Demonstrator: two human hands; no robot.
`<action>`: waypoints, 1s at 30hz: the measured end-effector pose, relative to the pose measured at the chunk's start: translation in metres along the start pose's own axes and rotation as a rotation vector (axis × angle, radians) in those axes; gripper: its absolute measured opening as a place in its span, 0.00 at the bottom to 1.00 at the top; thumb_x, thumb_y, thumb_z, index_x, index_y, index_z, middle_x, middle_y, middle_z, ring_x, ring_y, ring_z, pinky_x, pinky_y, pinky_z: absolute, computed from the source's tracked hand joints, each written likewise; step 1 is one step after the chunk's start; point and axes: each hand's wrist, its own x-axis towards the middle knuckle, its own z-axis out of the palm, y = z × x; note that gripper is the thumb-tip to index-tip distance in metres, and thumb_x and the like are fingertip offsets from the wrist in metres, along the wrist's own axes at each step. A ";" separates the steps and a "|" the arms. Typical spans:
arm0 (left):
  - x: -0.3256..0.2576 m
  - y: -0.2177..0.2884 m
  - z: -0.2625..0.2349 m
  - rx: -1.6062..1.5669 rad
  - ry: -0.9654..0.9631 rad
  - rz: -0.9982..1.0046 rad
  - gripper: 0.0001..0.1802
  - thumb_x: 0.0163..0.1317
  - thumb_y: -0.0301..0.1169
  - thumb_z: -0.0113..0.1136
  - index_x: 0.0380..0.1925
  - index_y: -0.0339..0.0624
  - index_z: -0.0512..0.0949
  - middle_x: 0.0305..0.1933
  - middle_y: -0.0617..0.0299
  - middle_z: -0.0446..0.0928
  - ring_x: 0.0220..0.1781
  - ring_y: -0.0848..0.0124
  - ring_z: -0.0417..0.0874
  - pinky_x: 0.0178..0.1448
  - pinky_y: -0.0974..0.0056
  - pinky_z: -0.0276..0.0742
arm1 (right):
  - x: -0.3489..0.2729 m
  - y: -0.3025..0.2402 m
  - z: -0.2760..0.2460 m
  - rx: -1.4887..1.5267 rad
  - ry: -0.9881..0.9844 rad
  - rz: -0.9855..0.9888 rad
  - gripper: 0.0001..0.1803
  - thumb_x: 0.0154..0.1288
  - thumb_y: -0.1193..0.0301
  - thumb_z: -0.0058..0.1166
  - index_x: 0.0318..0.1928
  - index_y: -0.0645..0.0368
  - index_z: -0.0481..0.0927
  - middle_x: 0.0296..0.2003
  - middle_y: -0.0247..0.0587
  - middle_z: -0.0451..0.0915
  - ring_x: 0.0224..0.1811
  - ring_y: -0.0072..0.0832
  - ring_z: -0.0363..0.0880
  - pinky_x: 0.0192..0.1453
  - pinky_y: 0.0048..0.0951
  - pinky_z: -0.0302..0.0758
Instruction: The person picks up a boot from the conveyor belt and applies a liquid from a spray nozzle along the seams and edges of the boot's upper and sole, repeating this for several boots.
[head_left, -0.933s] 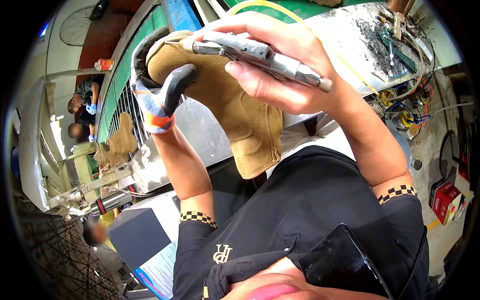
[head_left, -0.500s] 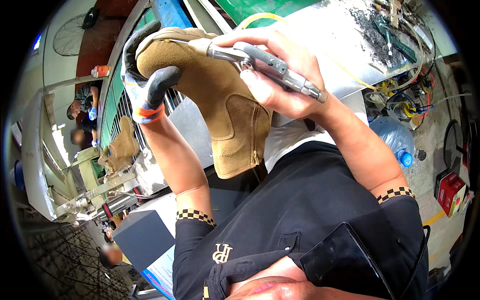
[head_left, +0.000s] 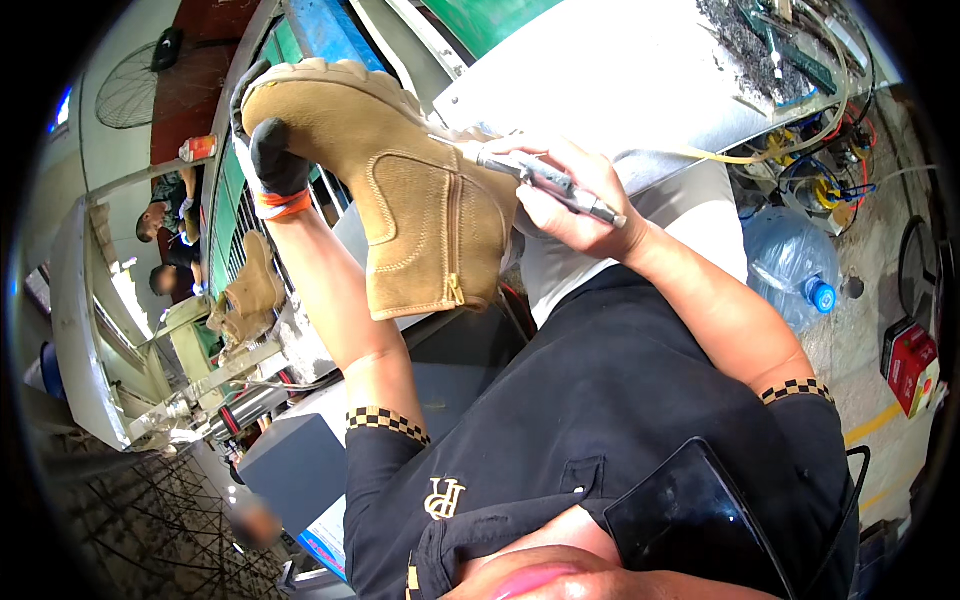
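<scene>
The boot (head_left: pixel 410 195) is held up in the air at the near side of the bench (head_left: pixel 560 80), its toe to the upper left, its sole (head_left: pixel 330 72) turned away from the person and its open top toward them. The zip (head_left: pixel 453 220) on its side is closed.

The gloved left hand (head_left: pixel 270 160) is closed around the toe, thumb on the upper. The bare right hand (head_left: pixel 580 195) holds a slim metal tool (head_left: pixel 545 178) in a narrow, pen-like grip. The tool's tip lies along the edge where sole meets upper, toward the heel; whether it touches cannot be told.

The step in hand looks like working that edge with the tool. The next move would seem to call for a firm left hold on the toe and a light, steady right hand, so that the tip follows the seam without marking the upper.

A yellow hose (head_left: pixel 735 157) runs toward the right hand; its join is hidden. A bottle (head_left: pixel 790 265) stands off to the right.
</scene>
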 end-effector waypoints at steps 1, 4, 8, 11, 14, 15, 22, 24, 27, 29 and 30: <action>-0.001 -0.004 -0.008 -0.023 -0.049 -0.030 0.41 0.48 0.55 0.68 0.54 0.38 0.68 0.50 0.54 0.72 0.54 0.59 0.75 0.63 0.51 0.71 | -0.003 -0.001 0.002 0.004 -0.007 0.012 0.24 0.62 0.69 0.51 0.58 0.63 0.74 0.49 0.40 0.81 0.35 0.19 0.73 0.45 0.23 0.72; -0.016 -0.011 -0.024 -0.079 -0.046 -0.062 0.38 0.49 0.57 0.65 0.51 0.41 0.68 0.48 0.55 0.71 0.54 0.60 0.73 0.64 0.51 0.69 | -0.011 -0.001 0.001 -0.047 -0.064 0.069 0.24 0.61 0.69 0.51 0.57 0.63 0.75 0.45 0.36 0.81 0.32 0.19 0.70 0.42 0.23 0.70; -0.024 -0.033 -0.026 -0.176 -0.001 -0.109 0.34 0.51 0.60 0.61 0.46 0.44 0.68 0.45 0.57 0.70 0.52 0.61 0.72 0.61 0.51 0.68 | -0.016 0.010 -0.002 -0.053 -0.026 0.054 0.24 0.60 0.68 0.51 0.58 0.62 0.75 0.42 0.36 0.81 0.32 0.19 0.69 0.41 0.23 0.69; -0.040 -0.041 -0.027 -0.228 0.088 -0.167 0.31 0.53 0.60 0.59 0.41 0.45 0.69 0.42 0.57 0.71 0.49 0.62 0.73 0.57 0.51 0.70 | -0.021 0.003 -0.008 -0.048 -0.046 0.155 0.25 0.60 0.67 0.51 0.58 0.62 0.75 0.40 0.36 0.80 0.32 0.20 0.69 0.41 0.23 0.69; -0.059 -0.036 -0.020 -0.284 0.138 -0.165 0.30 0.54 0.60 0.58 0.38 0.44 0.70 0.41 0.57 0.72 0.48 0.62 0.74 0.56 0.51 0.70 | -0.028 0.007 -0.010 -0.038 -0.030 0.195 0.24 0.60 0.68 0.51 0.57 0.62 0.75 0.39 0.36 0.78 0.32 0.20 0.68 0.40 0.23 0.69; -0.066 -0.037 -0.018 -0.308 0.182 -0.171 0.31 0.54 0.60 0.57 0.41 0.44 0.71 0.44 0.55 0.73 0.51 0.59 0.74 0.59 0.49 0.70 | -0.032 0.010 -0.011 -0.031 -0.014 0.199 0.24 0.60 0.68 0.51 0.57 0.63 0.75 0.38 0.36 0.78 0.32 0.20 0.68 0.40 0.23 0.69; -0.129 -0.038 0.014 -0.696 0.496 -0.312 0.37 0.64 0.55 0.50 0.62 0.37 0.68 0.66 0.46 0.69 0.68 0.50 0.69 0.73 0.44 0.61 | -0.036 0.013 0.004 0.021 0.106 0.281 0.19 0.60 0.74 0.53 0.52 0.64 0.73 0.33 0.36 0.73 0.31 0.18 0.66 0.36 0.22 0.67; -0.140 -0.022 0.037 -0.569 0.673 -0.449 0.37 0.65 0.55 0.50 0.61 0.34 0.68 0.66 0.45 0.70 0.68 0.50 0.70 0.75 0.47 0.59 | -0.027 0.009 0.006 0.002 0.127 0.280 0.18 0.60 0.74 0.53 0.51 0.64 0.73 0.30 0.35 0.73 0.29 0.18 0.66 0.34 0.22 0.67; -0.196 -0.040 -0.015 0.021 0.516 -0.461 0.35 0.67 0.54 0.50 0.67 0.43 0.65 0.68 0.52 0.68 0.69 0.55 0.68 0.75 0.51 0.60 | -0.021 0.014 0.018 0.003 0.145 0.194 0.18 0.60 0.74 0.53 0.52 0.63 0.73 0.26 0.35 0.72 0.26 0.19 0.66 0.31 0.23 0.67; -0.225 -0.045 -0.014 -0.182 0.523 -0.439 0.33 0.69 0.49 0.51 0.68 0.45 0.63 0.72 0.55 0.63 0.72 0.57 0.65 0.76 0.48 0.59 | -0.020 0.024 0.023 0.036 0.154 0.196 0.18 0.60 0.74 0.53 0.52 0.62 0.73 0.26 0.35 0.72 0.26 0.19 0.66 0.31 0.24 0.67; -0.238 -0.045 -0.014 -0.280 0.527 -0.428 0.32 0.69 0.47 0.52 0.69 0.46 0.63 0.73 0.57 0.61 0.73 0.58 0.63 0.76 0.47 0.59 | -0.019 0.031 0.026 0.007 0.149 0.164 0.20 0.60 0.74 0.53 0.54 0.61 0.73 0.26 0.36 0.73 0.26 0.20 0.68 0.30 0.24 0.68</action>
